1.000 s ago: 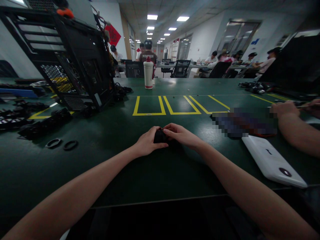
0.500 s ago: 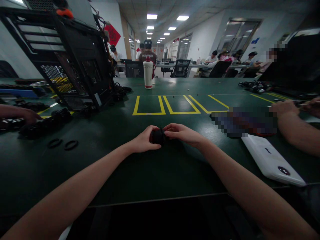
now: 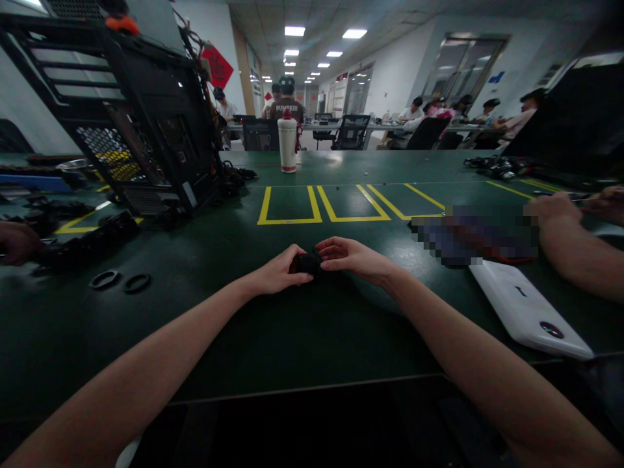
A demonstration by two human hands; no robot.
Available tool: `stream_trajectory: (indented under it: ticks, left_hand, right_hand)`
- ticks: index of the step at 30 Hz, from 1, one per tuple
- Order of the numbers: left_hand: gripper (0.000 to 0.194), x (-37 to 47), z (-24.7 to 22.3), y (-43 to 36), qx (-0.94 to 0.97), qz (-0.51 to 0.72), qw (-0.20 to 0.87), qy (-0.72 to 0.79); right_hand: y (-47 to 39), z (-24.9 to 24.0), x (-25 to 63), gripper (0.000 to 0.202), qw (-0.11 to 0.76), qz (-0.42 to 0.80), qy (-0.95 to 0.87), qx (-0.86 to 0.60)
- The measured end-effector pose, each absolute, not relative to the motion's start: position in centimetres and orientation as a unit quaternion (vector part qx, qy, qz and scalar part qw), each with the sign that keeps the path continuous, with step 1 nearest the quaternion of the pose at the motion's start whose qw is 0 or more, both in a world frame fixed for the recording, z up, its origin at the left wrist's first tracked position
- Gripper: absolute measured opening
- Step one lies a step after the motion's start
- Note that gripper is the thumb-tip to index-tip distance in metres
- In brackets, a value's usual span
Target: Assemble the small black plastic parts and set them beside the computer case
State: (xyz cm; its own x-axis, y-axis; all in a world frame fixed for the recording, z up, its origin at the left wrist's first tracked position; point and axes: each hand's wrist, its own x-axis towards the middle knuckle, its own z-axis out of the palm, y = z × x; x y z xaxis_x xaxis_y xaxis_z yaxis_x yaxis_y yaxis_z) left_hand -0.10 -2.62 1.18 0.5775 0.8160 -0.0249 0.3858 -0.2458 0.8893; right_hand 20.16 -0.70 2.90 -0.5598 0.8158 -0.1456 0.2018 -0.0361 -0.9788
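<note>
Just above the green table (image 3: pixel 312 338), my left hand (image 3: pixel 279 270) has its thumb and fingers wrapped round the left side of a small black rounded part (image 3: pixel 308 263). At its right side, my right hand (image 3: pixel 353 259) pinches the part's edge between thumb and fingertips. The fingers hide much of the part, and its exact kind cannot be made out. Two flat black rings lie on the table to the left, a nearer-left ring (image 3: pixel 104 280) and another ring (image 3: pixel 138 283) beside it.
An open black computer case (image 3: pixel 160 130) stands at the left, near black parts (image 3: pixel 97 240) and a co-worker's hand (image 3: pixel 19 244). A white bottle (image 3: pixel 288 146) stands beyond yellow tape marks (image 3: pixel 290 221). At the right are a white phone-like device (image 3: pixel 524 302) and another person's hands (image 3: pixel 556 211).
The black part has turned slightly between my hands, and my right fingers have shifted on its edge. At the left, the co-worker's hand has drawn back toward the frame's edge.
</note>
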Motion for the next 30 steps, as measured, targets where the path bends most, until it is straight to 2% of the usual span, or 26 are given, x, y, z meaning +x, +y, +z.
stream_trajectory:
  ticks: [3, 9, 15, 19, 25, 28, 30]
  left_hand:
    - [0.035, -0.1, 0.9, -2.5, 0.76, 0.239, 0.458, 0.395]
    - [0.039, -0.3, 0.4, -2.1, 0.768, 0.258, 0.416, 0.412]
    - [0.042, -0.3, 0.4, -2.0, 0.764, 0.248, 0.437, 0.405]
    - [0.051, -0.4, 0.4, -2.0, 0.763, 0.252, 0.449, 0.391]
    - [0.066, -0.1, 0.9, -2.4, 0.82, 0.233, 0.298, 0.429]
    - [0.077, 0.4, 1.5, -3.0, 0.816, 0.226, 0.272, 0.457]
    - [0.076, 0.8, 1.9, -3.3, 0.807, 0.226, 0.27, 0.473]
  right_hand:
    - [-0.7, 2.8, 20.3, 0.039, 0.232, 0.603, -0.651, -0.399]
    - [-0.7, 2.5, 20.2, 0.041, 0.257, 0.591, -0.67, -0.368]
    - [-0.5, 2.4, 20.3, 0.037, 0.262, 0.609, -0.648, -0.376]
    - [-0.5, 2.4, 20.3, 0.032, 0.255, 0.61, -0.655, -0.367]
    - [-0.5, 2.4, 20.2, 0.033, 0.271, 0.6, -0.669, -0.345]
    - [-0.5, 2.3, 20.2, 0.035, 0.27, 0.598, -0.668, -0.35]
    - [-0.5, 2.5, 20.3, 0.036, 0.267, 0.598, -0.667, -0.355]
